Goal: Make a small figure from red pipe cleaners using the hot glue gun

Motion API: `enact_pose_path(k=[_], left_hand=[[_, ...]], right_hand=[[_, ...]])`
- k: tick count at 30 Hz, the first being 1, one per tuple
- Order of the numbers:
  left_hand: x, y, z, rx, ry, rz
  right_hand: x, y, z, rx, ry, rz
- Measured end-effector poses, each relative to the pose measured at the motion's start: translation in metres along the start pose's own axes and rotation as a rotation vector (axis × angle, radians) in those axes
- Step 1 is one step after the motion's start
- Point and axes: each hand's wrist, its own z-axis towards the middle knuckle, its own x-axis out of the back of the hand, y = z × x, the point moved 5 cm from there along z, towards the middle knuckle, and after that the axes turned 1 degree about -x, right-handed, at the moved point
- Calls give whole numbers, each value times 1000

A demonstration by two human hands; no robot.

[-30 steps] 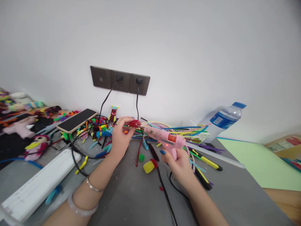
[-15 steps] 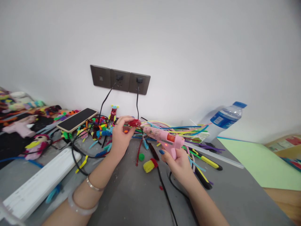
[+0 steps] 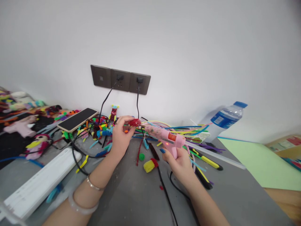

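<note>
My left hand (image 3: 121, 135) pinches a small red fuzzy piece (image 3: 134, 122) between thumb and fingers; its exact shape is partly hidden. My right hand (image 3: 180, 164) is wrapped round the handle of a pink glue gun (image 3: 162, 135), with a clear glue stick (image 3: 216, 154) sticking out of its back. The gun's nozzle points left, close by the red piece; I cannot tell whether they touch. Below on the grey table lie a yellow and red fuzzy piece (image 3: 150, 165) and a green pom-pom (image 3: 141, 156). A small red and yellow figure (image 3: 113, 113) stands behind my left hand.
Pipe cleaners (image 3: 185, 130) lie heaped behind the gun. Two yellow and black cutters (image 3: 209, 161) rest at right, near a leaning water bottle (image 3: 227, 116). At left are a phone (image 3: 77, 120), a white power strip (image 3: 41, 183), a doll (image 3: 37, 147) and black cables. Sockets (image 3: 120, 80) sit on the wall.
The glue gun and my right hand have shifted very slightly right, away from the red piece. My left hand keeps its hold, almost still.
</note>
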Motion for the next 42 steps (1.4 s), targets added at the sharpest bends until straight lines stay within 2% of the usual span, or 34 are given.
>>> enact_pose_path(k=[4, 6, 12, 15, 19, 23, 26, 30, 32, 35, 38, 42], left_hand=[[-1, 1, -1, 10, -7, -17], [-1, 1, -1, 23, -3, -33], [-5, -1, -1, 88, -53, -94], [-9, -6, -4, 110, -99, -111], [-14, -9, -7, 149, -152, -121], [-17, -2, -6, 174, -183, -165], [-17, 4, -4, 164, -177, -186], [-19, 6, -4, 132, -178, -173], [-20, 6, -4, 118, -207, -137], [-20, 5, -4, 111, -229, -84], [-21, 4, -4, 111, -246, -59], [-23, 1, -5, 102, -309, -41]], right_hand=[[2, 5, 1, 5, 22, -28], [2, 9, 3, -10, 15, 34], [1, 2, 9, -121, -8, 565], [4, -1, 12, -207, 12, 724], [22, -2, 19, -256, 120, 874], [58, -12, 16, -202, 267, 940], [91, -14, -9, -196, 344, 928], [132, 14, -80, -352, 533, 870], [143, 32, -121, -451, 608, 889], [142, 49, -166, -567, 632, 1018], [139, 53, -175, -579, 627, 1074], [144, 56, -146, -611, 641, 1062]])
